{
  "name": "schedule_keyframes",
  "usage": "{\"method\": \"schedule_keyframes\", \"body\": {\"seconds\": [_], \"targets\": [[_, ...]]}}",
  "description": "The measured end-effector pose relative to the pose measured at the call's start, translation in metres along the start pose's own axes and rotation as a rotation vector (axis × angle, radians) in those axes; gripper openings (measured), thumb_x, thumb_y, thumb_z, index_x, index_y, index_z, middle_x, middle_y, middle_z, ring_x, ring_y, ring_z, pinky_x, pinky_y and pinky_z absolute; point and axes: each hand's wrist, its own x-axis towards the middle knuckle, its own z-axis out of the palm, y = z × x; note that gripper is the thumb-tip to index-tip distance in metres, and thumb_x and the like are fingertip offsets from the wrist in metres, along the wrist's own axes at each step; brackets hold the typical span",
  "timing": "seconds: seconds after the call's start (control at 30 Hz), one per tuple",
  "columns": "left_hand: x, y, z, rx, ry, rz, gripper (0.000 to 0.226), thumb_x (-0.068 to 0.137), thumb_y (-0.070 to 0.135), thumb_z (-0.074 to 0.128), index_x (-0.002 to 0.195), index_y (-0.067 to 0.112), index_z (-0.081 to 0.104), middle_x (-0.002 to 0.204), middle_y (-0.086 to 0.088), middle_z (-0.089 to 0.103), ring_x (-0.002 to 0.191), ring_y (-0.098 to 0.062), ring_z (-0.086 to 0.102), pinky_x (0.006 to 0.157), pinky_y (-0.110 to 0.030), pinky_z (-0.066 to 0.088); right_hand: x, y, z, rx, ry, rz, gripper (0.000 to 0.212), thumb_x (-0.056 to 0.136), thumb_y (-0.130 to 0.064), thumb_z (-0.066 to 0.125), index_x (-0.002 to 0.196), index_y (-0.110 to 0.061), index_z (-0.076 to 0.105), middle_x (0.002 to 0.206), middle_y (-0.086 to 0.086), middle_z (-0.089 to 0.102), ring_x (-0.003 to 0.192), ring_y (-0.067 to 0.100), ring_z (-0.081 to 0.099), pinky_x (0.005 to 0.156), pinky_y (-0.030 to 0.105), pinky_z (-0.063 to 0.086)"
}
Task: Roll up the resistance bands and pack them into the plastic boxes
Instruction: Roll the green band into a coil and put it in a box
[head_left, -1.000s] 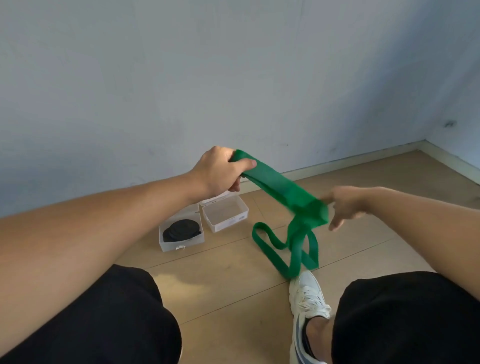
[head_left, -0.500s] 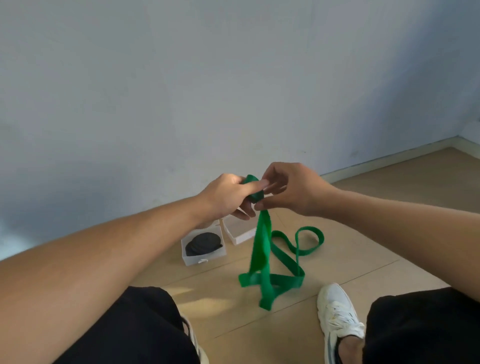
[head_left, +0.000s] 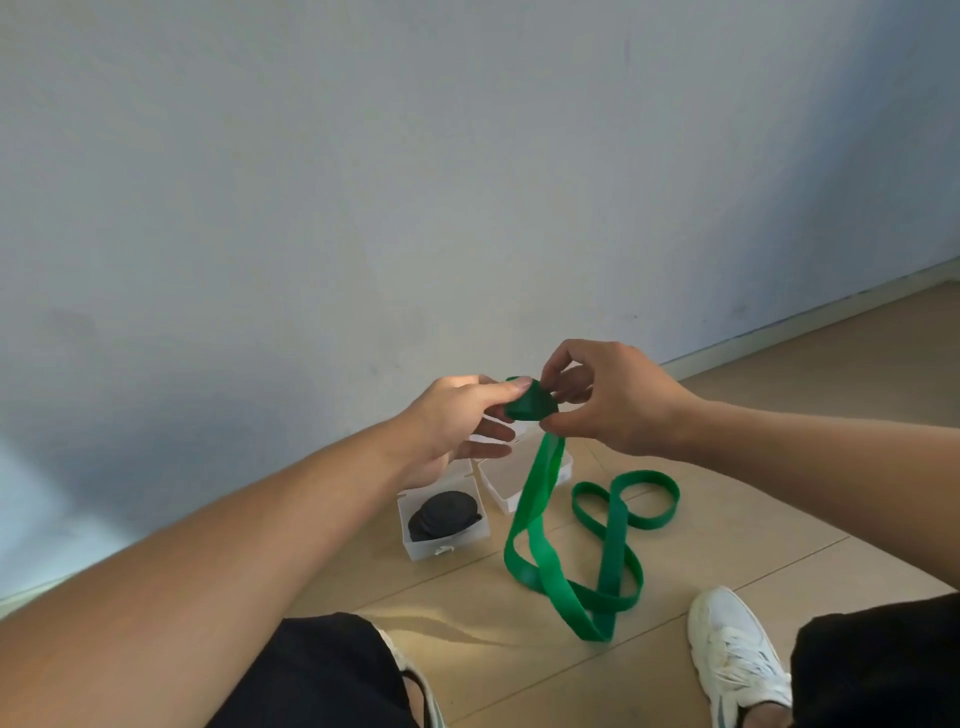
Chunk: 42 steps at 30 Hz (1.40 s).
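Head view: we hold green resistance band (head_left: 540, 499) above floor (head_left: 727, 499), small started coil pinched between left hand (head_left: 457, 421) and right hand (head_left: 608, 400); long tail droops, loops on floor beside two plastic boxes (head_left: 444, 540), near one holding rolled black band (head_left: 444, 514). Band looks light, limp, springy; we judge coil will unwind unless pinched flat across its faces.
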Motion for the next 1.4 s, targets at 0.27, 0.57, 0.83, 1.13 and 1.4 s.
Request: {"method": "schedule_keyframes", "body": {"seconds": [0.27,0.57,0.83,1.13,1.4], "targets": [[-0.002,0.007,0.001,-0.224,-0.060,-0.079,0.020,0.092,0.030,0.074,0.105,0.015,0.075,0.082,0.006,0.066,0.077,-0.011,0.055,0.068,-0.024,0.046,-0.009,-0.004,-0.002,0.225,-0.046,0.006,0.051,0.072,-0.017,0.090,0.116,-0.027,0.067,0.104,-0.012,0.077,0.088,-0.001,0.074,0.073,0.012,0.057],[-0.006,0.014,0.006,-0.436,-0.173,-0.156,0.031,0.067,0.031,0.079,0.091,0.012,0.071,0.068,0.001,0.064,0.054,-0.006,0.059,0.056,-0.015,0.048,-0.014,-0.005,-0.005,0.404,0.032,0.004,0.040,0.072,-0.018,0.088,0.110,-0.017,0.075,0.094,-0.008,0.079,0.089,0.002,0.075,0.071,0.009,0.054],[-0.010,0.019,0.007,-0.502,-0.128,-0.146,0.030,0.065,0.030,0.080,0.086,0.010,0.072,0.066,0.000,0.070,0.052,-0.006,0.064,0.053,-0.014,0.050,-0.017,-0.010,0.001,0.430,0.127,-0.063,0.049,0.067,-0.018,0.090,0.112,-0.013,0.074,0.092,-0.011,0.079,0.087,-0.002,0.074,0.071,0.008,0.053],[-0.014,0.017,0.006,-0.285,-0.062,0.033,0.023,0.090,0.025,0.074,0.102,0.006,0.078,0.087,-0.005,0.077,0.074,-0.011,0.068,0.073,-0.023,0.053,-0.022,-0.011,0.006,0.261,0.218,-0.090,0.043,0.071,-0.020,0.091,0.111,-0.024,0.076,0.094,-0.015,0.078,0.088,-0.003,0.073,0.084,0.017,0.057],[-0.011,0.016,0.006,-0.075,-0.027,0.066,0.022,0.088,0.021,0.077,0.103,0.006,0.079,0.098,-0.009,0.079,0.091,-0.016,0.068,0.075,-0.023,0.049,-0.023,-0.016,0.008,0.106,0.242,-0.117,0.051,0.071,-0.035,0.090,0.119,-0.030,0.073,0.106,-0.016,0.074,0.095,-0.004,0.063,0.080,0.005,0.047]]}}
